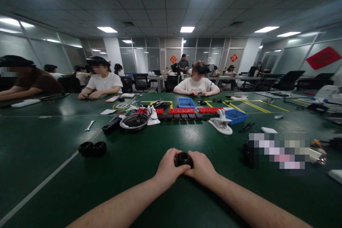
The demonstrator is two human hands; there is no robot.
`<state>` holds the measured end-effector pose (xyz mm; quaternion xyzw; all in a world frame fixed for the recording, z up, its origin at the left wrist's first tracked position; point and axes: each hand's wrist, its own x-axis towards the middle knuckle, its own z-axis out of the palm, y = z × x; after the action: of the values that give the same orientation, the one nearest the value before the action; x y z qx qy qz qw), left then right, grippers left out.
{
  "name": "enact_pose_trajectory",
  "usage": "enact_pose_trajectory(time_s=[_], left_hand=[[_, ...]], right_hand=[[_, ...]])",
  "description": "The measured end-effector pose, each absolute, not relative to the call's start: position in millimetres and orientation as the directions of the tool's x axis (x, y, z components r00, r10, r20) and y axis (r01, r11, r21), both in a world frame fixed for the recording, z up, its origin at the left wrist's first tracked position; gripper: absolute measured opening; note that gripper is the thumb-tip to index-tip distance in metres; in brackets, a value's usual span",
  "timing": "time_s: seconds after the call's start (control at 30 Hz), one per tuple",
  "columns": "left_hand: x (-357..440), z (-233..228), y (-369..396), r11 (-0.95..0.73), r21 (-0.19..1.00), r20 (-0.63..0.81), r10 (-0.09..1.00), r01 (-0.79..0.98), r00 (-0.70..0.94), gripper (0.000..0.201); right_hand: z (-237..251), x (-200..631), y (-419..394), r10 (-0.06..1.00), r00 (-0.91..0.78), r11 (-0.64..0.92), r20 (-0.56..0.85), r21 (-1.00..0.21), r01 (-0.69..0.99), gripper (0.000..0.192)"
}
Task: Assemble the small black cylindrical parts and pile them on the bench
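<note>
My left hand (169, 168) and my right hand (201, 165) meet over the green table (133, 171), both closed around a small black round part (184, 157) with a hole at its top. The part sits between my fingers, just above the table surface. Two more black ring-shaped parts (92, 148) lie side by side on the table to my left, well apart from my hands.
A metal bowl (134, 121) with cables, a white clamp-like stand (221, 123), blue bins (235, 115), red and black strips (181, 111) and a wrench (89, 125) lie farther back. Other people sit across the table and at the left.
</note>
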<state>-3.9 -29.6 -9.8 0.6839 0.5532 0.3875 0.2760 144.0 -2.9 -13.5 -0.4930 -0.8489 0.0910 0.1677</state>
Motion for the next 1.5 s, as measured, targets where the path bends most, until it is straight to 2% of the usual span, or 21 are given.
enact_pose_trajectory(time_s=[0.07,0.13,0.3,0.43,0.5,0.6,0.77,0.9,0.97,1.07,1.17,1.23,1.3,1.4,1.5], left_hand=[[-5,-10,-29,-0.243,0.806,0.232,0.969,0.540,0.090,0.032],[-6,-11,-27,-0.268,0.810,0.240,0.963,0.521,0.122,0.032],[-12,-17,-19,-0.347,0.826,0.263,0.934,0.445,0.241,0.035],[-14,-19,-17,-0.370,0.828,0.270,0.921,0.421,0.280,0.040],[-15,-19,-18,-0.381,0.823,0.273,0.916,0.421,0.294,0.040],[-15,-17,-19,-0.383,0.820,0.270,0.914,0.425,0.303,0.040],[-15,-16,-20,-0.376,0.822,0.262,0.917,0.428,0.301,0.039],[-12,-14,-23,-0.337,0.825,0.236,0.935,0.453,0.267,0.039],[-10,-12,-26,-0.319,0.820,0.229,0.944,0.476,0.238,0.037],[-7,-8,-31,-0.292,0.809,0.235,0.956,0.511,0.174,0.033],[-6,-7,-31,-0.273,0.807,0.238,0.962,0.523,0.135,0.032],[-7,-8,-29,-0.290,0.809,0.247,0.957,0.512,0.152,0.033],[-9,-11,-26,-0.324,0.807,0.259,0.946,0.493,0.198,0.034],[-12,-15,-21,-0.370,0.806,0.273,0.925,0.463,0.263,0.036],[-14,-16,-19,-0.395,0.801,0.287,0.913,0.450,0.289,0.037]], right_hand=[[-14,143,-4,0.863,-0.457,0.503,0.216,-0.282,0.817,0.027],[-14,143,-4,0.851,-0.468,0.523,0.237,-0.310,0.794,0.031],[-10,152,7,0.749,-0.635,0.618,0.189,-0.546,0.566,0.045],[-2,164,16,0.648,-0.756,0.568,0.091,-0.719,0.400,0.038],[1,168,18,0.607,-0.793,0.525,0.055,-0.777,0.347,0.035],[2,169,19,0.608,-0.793,0.483,0.036,-0.810,0.333,0.033],[-2,167,19,0.644,-0.765,0.449,0.033,-0.825,0.343,0.028],[-8,164,18,0.721,-0.692,0.448,0.037,-0.787,0.424,0.027],[-11,161,15,0.774,-0.630,0.474,0.064,-0.718,0.510,0.031],[-14,153,8,0.841,-0.526,0.505,0.128,-0.536,0.677,0.033],[-16,147,0,0.856,-0.475,0.518,0.206,-0.355,0.779,0.031],[-15,146,-2,0.839,-0.483,0.541,0.250,-0.305,0.784,0.034],[-13,147,-1,0.808,-0.525,0.589,0.269,-0.338,0.734,0.040],[-9,153,5,0.728,-0.647,0.662,0.225,-0.476,0.579,0.048],[-6,161,14,0.665,-0.733,0.638,0.142,-0.618,0.459,0.041]])
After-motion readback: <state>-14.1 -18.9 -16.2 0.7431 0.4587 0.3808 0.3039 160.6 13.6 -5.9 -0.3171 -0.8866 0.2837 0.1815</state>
